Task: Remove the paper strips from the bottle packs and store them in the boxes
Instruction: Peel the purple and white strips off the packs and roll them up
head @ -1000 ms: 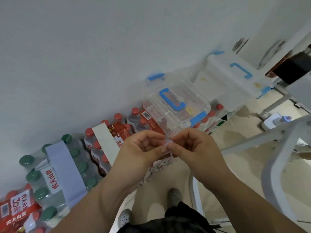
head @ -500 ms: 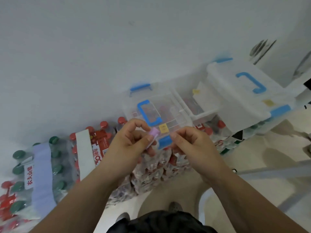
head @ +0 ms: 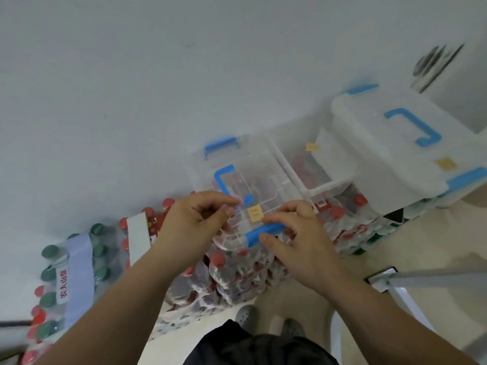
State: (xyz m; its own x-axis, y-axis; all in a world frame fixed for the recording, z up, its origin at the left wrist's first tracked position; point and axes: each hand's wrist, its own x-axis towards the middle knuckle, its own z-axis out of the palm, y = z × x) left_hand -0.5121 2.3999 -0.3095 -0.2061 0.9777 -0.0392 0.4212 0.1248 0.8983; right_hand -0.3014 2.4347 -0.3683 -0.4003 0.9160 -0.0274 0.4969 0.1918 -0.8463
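A small clear box [head: 263,164] with a blue handle and blue latches sits closed on shrink-wrapped red-capped bottle packs [head: 234,275]. My right hand [head: 297,241] pinches the box's front blue latch [head: 266,229] between thumb and fingers. My left hand [head: 195,225] hovers at the lid's left edge, pinching a small folded pink-purple paper strip [head: 239,204], mostly hidden by the fingers. Farther left, a white strip [head: 138,238] lies across a red-capped pack. A pale purple strip [head: 77,259] lies across a green-capped pack.
A second clear box [head: 326,185] stands open to the right, with its white lid [head: 390,143] resting askew over it. A white wall runs behind. A metal frame leg [head: 421,275] crosses the floor at right. My shoes [head: 245,316] are below.
Both hands have dropped toward the small box. My right hand let go of the strip and took the front latch. My left hand keeps the folded strip.
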